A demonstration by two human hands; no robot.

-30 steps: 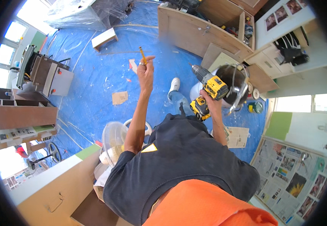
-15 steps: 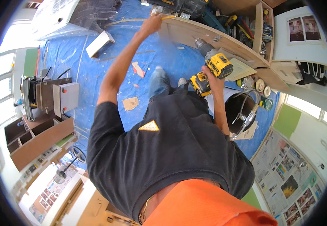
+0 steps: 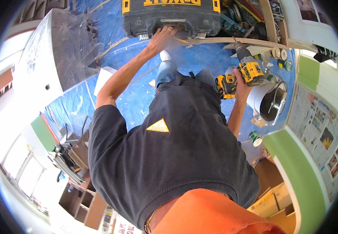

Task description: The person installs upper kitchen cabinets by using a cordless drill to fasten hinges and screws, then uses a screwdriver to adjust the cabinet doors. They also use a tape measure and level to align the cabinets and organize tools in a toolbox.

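Observation:
At the top of the view, my left hand (image 3: 162,39) rests its fingers against the front of a black tool case (image 3: 141,21) with yellow latches, beside its handle. A thin yellow pencil (image 3: 181,40) juts out from the thumb side of that hand. On the right, my right hand (image 3: 242,84) is wrapped around the grip of a yellow and black cordless drill (image 3: 250,71). Its battery (image 3: 226,86) faces left and the bit points up and away, near the wooden edge of an open tool box (image 3: 231,40).
Blue plastic sheeting (image 3: 137,97) covers the floor. A white bucket-like cylinder (image 3: 256,100) with a metal handle stands right of the drill, several tape rolls (image 3: 280,54) beyond it. On the left are a plastic-wrapped white cabinet (image 3: 56,54) and a small white box (image 3: 104,78).
My view has shifted, bringing the tool case further into sight. My left hand now lies against the case front, its fingers more extended. The drill stays in my right hand, further right in view.

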